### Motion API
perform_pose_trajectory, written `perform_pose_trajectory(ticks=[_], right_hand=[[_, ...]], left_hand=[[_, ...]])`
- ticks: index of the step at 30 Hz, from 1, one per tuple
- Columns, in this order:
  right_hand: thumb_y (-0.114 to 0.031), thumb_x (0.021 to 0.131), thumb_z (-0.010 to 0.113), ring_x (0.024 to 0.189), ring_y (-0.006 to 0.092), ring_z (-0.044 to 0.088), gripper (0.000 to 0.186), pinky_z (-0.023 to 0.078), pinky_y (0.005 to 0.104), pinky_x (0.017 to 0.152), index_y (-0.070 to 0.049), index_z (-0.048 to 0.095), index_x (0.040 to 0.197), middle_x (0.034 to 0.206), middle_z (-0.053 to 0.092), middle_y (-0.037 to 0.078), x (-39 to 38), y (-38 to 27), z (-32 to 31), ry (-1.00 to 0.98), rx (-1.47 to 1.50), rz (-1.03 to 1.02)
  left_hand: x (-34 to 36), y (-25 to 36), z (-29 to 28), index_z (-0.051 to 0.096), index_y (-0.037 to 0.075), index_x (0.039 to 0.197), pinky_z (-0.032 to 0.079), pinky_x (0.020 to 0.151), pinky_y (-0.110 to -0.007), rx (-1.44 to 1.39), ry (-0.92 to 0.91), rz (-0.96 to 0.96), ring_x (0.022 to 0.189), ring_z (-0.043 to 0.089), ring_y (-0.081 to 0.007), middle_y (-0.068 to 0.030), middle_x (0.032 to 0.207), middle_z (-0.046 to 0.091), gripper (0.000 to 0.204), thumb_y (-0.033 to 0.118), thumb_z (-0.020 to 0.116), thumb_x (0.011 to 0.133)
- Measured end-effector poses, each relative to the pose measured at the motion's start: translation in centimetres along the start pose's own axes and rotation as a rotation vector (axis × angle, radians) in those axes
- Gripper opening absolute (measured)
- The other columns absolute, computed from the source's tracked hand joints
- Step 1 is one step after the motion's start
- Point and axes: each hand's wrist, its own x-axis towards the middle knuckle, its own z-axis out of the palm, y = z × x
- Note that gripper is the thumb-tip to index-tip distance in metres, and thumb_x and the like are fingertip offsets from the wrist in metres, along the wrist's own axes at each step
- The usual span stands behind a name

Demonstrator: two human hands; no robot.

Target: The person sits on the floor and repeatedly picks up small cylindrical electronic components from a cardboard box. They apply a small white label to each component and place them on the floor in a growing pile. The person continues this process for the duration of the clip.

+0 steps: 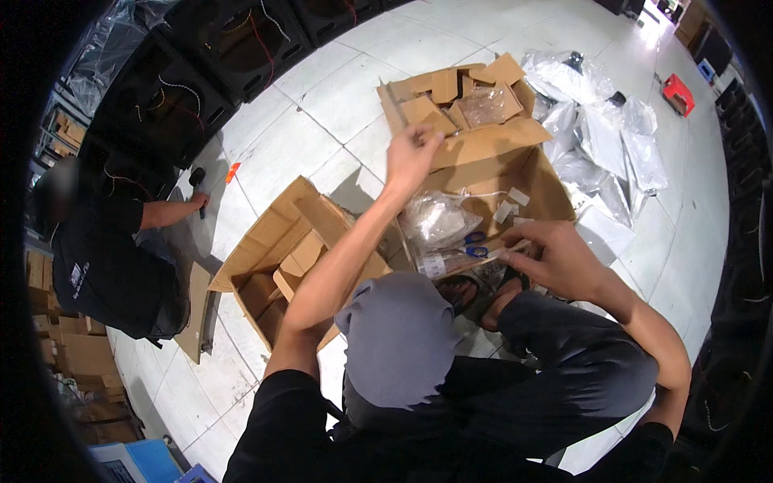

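Note:
My left hand (412, 157) is raised over the far-left side of an open cardboard box (495, 161), fingertips curled together. Whatever it may hold is too small to tell. My right hand (555, 256) hangs over the box's near-right edge, thumb and fingers pinched on something pale I cannot make out. Beside its fingertips lie blue-handled scissors (476, 245). Inside the box rest a clear plastic bag of whitish items (441, 219) and small white tags (507, 209).
Another open carton (278, 274) stands left; a further one (459, 101) holds cardboard pieces. Plastic-wrapped items (600, 145) lie on the tiled floor at right, near a red object (677, 95). A co-worker (113, 249) crouches left by black cabinets (233, 48) with loose wires.

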Motion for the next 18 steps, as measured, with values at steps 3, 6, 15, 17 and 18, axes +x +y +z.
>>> perform_pose_trajectory(ticks=[3,6,15,17,18], right_hand=[[-0.020,0.085,0.067,0.071,0.0287,0.066,0.027,0.051,0.0371,0.064,0.001,0.067,0.102,0.087,0.067,0.020,0.5,-0.7,0.0,-0.020,0.036,0.032],[-0.015,0.085,0.069,0.066,0.0182,0.064,0.026,0.050,0.0310,0.060,0.003,0.065,0.103,0.088,0.068,0.016,0.4,-0.5,1.2,-0.009,0.083,-0.009],[-0.008,0.086,0.066,0.057,0.0106,0.057,0.025,0.047,0.0251,0.055,0.008,0.064,0.104,0.086,0.069,0.012,0.5,-0.5,1.5,-0.009,0.081,0.222],[-0.007,0.086,0.065,0.057,0.0100,0.056,0.024,0.046,0.0250,0.055,0.008,0.064,0.104,0.087,0.069,0.012,0.5,-1.1,1.6,-0.024,0.077,0.207],[-0.007,0.086,0.065,0.056,0.0098,0.056,0.023,0.046,0.0249,0.055,0.008,0.064,0.104,0.086,0.069,0.012,0.5,-1.2,1.7,-0.014,0.081,0.197]], left_hand=[[-6.0,-1.0,-7.0,0.065,-0.007,0.103,0.051,0.078,-0.028,-0.082,0.006,-0.012,0.081,0.063,-0.0129,-0.0120,0.091,0.070,0.029,0.020,0.062,0.093],[-10.6,-1.3,-15.5,0.067,-0.007,0.095,0.050,0.073,-0.026,0.115,0.301,-0.064,0.075,0.062,-0.0118,-0.0091,0.086,0.070,0.024,0.016,0.059,0.094],[-21.7,-14.0,-27.3,0.068,-0.007,0.089,0.054,0.070,-0.046,1.047,0.094,-0.497,0.083,0.066,-0.0425,-0.0299,0.083,0.065,0.024,0.015,0.063,0.081],[-22.9,-16.5,-28.1,0.067,-0.008,0.088,0.054,0.071,-0.046,1.108,-0.080,-0.433,0.083,0.066,-0.0428,-0.0302,0.082,0.064,0.022,0.011,0.063,0.079],[-23.1,-17.5,-28.5,0.067,-0.008,0.087,0.055,0.072,-0.046,1.135,-0.170,-0.394,0.083,0.066,-0.0430,-0.0303,0.081,0.064,0.021,0.010,0.063,0.077]])
